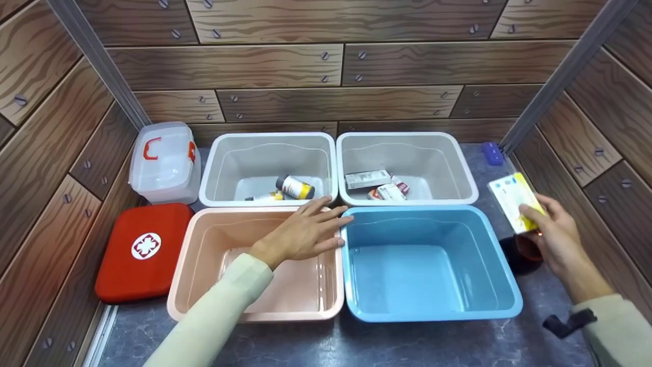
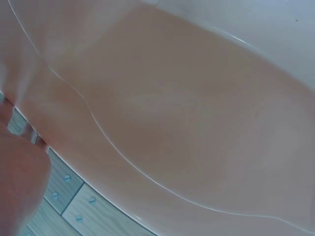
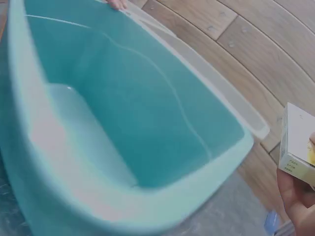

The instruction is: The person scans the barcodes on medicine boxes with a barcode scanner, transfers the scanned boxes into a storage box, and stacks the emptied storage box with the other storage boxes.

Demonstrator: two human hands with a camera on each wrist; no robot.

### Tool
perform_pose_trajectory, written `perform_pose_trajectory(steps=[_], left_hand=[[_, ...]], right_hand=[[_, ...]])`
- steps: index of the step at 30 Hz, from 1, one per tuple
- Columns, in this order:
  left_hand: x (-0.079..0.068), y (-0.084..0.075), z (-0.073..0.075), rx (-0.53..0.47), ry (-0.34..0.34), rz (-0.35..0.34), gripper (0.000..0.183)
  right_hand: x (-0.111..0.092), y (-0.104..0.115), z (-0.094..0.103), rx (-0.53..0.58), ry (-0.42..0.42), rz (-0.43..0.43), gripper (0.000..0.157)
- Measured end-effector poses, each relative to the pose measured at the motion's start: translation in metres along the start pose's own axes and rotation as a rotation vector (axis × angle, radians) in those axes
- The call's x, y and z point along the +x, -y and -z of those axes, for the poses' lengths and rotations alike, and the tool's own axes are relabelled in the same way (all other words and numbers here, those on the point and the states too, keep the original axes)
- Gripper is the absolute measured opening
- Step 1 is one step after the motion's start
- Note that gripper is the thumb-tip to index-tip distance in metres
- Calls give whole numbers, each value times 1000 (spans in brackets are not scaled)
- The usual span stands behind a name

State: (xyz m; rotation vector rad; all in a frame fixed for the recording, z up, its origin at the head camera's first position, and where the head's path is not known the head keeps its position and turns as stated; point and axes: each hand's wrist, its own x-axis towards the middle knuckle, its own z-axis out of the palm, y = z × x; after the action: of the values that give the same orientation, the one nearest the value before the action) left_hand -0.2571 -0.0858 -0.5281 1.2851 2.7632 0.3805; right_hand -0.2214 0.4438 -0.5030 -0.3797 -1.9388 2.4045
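In the head view my right hand (image 1: 560, 234) grips a small yellow and white box (image 1: 515, 203), right of the blue bin (image 1: 407, 275). The same carton (image 3: 299, 140) shows at the right edge of the right wrist view, fingers beneath it. My left hand (image 1: 305, 229) has its fingers spread over the right side of the pink bin (image 1: 204, 255), fingertips by the rim it shares with the blue bin; it holds nothing. Just below the right hand, a dark reddish round object (image 1: 523, 252) sits on the surface, partly hidden.
Behind stand two grey bins: the left bin (image 1: 224, 168) has bottles (image 1: 295, 187), the right bin (image 1: 433, 168) several small boxes (image 1: 368, 179). A red first-aid case (image 1: 145, 270) and a clear lidded box (image 1: 168, 163) lie left. A purple item (image 1: 492, 153) is back right.
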Motion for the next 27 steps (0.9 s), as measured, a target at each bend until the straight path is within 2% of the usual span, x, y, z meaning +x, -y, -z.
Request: perform_pose_trajectory(steps=[7,9,12,15,21,27], left_hand=[[-1,2,-1,-7,1,14,64],[-1,1,-1,-10,1,8,64],[0,1,-1,-10,0,11,64],[-1,2,-1,-5,-1,16,64],[2,0,-2,0,7,11,64],[1,0,-1,0,24,21,64]], right_hand=[[33,12,-36,-238,34,55,31],[42,15,-45,-353,30,87,33],[58,15,-60,-537,43,152,49],[75,13,-75,-672,65,203,64],[96,10,-104,-801,90,203,61],[106,1,-132,-792,173,144,60]])
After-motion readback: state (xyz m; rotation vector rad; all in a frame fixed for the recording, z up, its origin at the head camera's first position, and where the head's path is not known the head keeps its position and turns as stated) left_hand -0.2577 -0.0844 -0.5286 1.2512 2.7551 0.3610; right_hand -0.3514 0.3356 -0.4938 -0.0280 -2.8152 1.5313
